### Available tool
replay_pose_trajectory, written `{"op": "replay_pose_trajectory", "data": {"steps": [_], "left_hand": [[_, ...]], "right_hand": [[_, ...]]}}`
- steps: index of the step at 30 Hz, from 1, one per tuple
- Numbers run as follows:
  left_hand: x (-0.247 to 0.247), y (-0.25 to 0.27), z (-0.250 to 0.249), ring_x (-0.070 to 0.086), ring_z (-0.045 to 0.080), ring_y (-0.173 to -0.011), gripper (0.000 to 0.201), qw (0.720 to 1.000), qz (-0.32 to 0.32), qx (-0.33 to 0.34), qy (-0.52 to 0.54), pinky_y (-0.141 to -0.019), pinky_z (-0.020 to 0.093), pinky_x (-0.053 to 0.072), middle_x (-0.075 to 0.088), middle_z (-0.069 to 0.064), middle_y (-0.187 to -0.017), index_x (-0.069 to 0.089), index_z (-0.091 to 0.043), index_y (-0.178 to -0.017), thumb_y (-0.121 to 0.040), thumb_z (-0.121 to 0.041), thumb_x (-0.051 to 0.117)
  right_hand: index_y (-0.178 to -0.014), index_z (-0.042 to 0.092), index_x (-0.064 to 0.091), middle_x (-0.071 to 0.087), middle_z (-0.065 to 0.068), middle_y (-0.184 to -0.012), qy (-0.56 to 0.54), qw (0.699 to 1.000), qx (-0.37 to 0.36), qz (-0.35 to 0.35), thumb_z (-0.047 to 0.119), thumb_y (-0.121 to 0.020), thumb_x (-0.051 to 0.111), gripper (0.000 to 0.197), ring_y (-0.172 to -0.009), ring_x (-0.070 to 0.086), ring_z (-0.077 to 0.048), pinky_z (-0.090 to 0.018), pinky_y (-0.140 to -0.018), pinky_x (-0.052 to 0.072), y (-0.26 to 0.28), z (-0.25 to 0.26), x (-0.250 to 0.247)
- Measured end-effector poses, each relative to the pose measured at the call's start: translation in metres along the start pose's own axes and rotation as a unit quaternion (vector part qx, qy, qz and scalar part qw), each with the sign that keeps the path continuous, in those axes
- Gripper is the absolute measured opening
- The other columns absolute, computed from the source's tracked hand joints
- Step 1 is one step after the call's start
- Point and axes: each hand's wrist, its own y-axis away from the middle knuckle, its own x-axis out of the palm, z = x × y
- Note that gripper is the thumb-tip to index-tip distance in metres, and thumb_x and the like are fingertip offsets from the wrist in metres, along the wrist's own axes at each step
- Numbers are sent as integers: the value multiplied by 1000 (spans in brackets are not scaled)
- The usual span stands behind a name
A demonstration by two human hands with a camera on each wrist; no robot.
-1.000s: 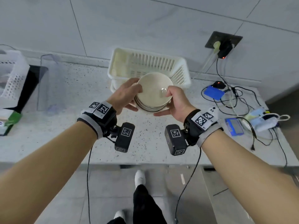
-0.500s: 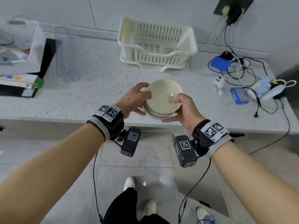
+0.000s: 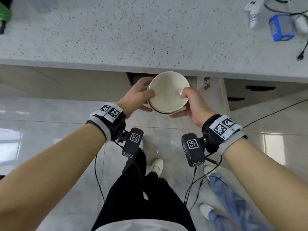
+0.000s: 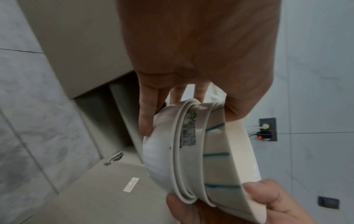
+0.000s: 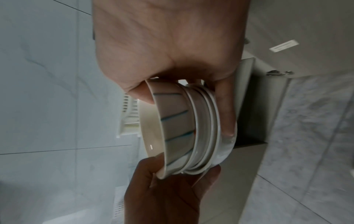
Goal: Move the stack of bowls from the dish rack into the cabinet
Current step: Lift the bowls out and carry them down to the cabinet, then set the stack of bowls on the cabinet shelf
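Both forearms extended forward; left hand [image 3: 136,95] and right hand [image 3: 194,104] curled, thumbs up, palms facing

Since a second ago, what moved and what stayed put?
The stack of bowls came off the countertop toward the person and down, now in front of the open cabinet below its edge. The dish rack left the head view. Left hand and right hand still grip the stack's opposite sides.

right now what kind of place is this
Probably a kitchen: a speckled stone countertop over an open base cabinet, tiled floor, and a stack of bowls being carried.
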Motion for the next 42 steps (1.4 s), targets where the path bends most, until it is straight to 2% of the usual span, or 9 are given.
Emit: {"op": "replay_pose_trajectory", "data": {"steps": [6, 9, 15, 19, 25, 30, 35, 38, 42], "left_hand": [[19, -41, 76, 66, 30, -96, 59, 999, 7, -49, 14, -76, 46, 63, 64, -1, -111, 47, -25, -136, -78, -22, 57], [17, -83, 113, 64, 35, -103, 57, 998, 5, -59, 18, -81, 54, 61, 62, -2, -109, 49, -26, -135, -79, -22, 57], [5, -188, 165, 64, 32, -98, 56, 999, -28, -42, 12, -75, 50, 63, 62, 3, -117, 49, -26, -134, -79, -20, 57], [-4, -261, 171, 65, 28, -89, 39, 998, -56, -24, 28, -76, 50, 63, 62, 4, -107, 51, -24, -125, -87, -17, 57], [-6, -345, 168, 72, 34, -88, 40, 993, -114, -2, 33, -64, 41, 64, 69, 15, -100, 61, -7, -116, -84, -30, 59], [-6, -394, 169, 73, 35, -85, 15, 986, -154, 56, 38, -67, 49, 64, 69, 16, -105, 60, -18, -95, -89, -32, 60], [-8, -425, 171, 71, 30, -87, 24, 980, -169, 101, 35, -58, 39, 64, 66, 10, -107, 57, -19, -110, -91, -35, 57], [-8, -432, 172, 70, 30, -90, 24, 979, -160, 126, 34, -59, 39, 64, 65, 10, -111, 56, -21, -108, -91, -38, 56], [-9, -434, 175, 69, 32, -96, 35, 978, -152, 139, 28, -64, 42, 64, 62, 10, -121, 52, -23, -116, -92, -48, 53]], "right_hand": [[-122, 31, 56, 51, -13, -139, 13, 999, 36, 6, 24, -69, 45, 55, -122, 54, -43, -57, -70, 63, -45, -66, -19], [-123, 30, 56, 54, -10, -133, 8, 999, 44, -6, 27, -73, 45, 52, -122, 56, -41, -55, -70, 63, -92, -98, -26], [-122, 28, 58, 59, -12, -130, 2, 999, 14, -30, 48, -85, 50, 43, -117, 62, -35, -51, -66, 63, -206, -139, -30], [-133, 33, 52, 59, -9, -136, 9, 998, -31, -58, 65, -91, 45, 53, -113, 65, -29, -44, -66, 63, -277, -135, -31], [-117, 29, 58, 70, -7, -115, 14, 993, -71, -95, 67, -94, 40, 48, -95, 73, -25, -35, -59, 62, -355, -112, -32], [-133, 32, 57, 64, -7, -129, 12, 986, -112, -122, 77, -84, 47, 67, -101, 69, -29, -34, -55, 61, -405, -102, -40], [-125, 36, 58, 64, -4, -125, 38, 979, -143, -142, 79, -84, 43, 61, -103, 65, -29, -34, -54, 61, -438, -92, -44], [-115, 39, 58, 64, -3, -122, 54, 975, -160, -144, 79, -83, 41, 54, -105, 62, -27, -34, -59, 61, -446, -89, -47], [-121, 37, 60, 65, -4, -121, 55, 971, -186, -138, 82, -82, 39, 63, -106, 62, -29, -38, -62, 60, -449, -89, -49]]}}
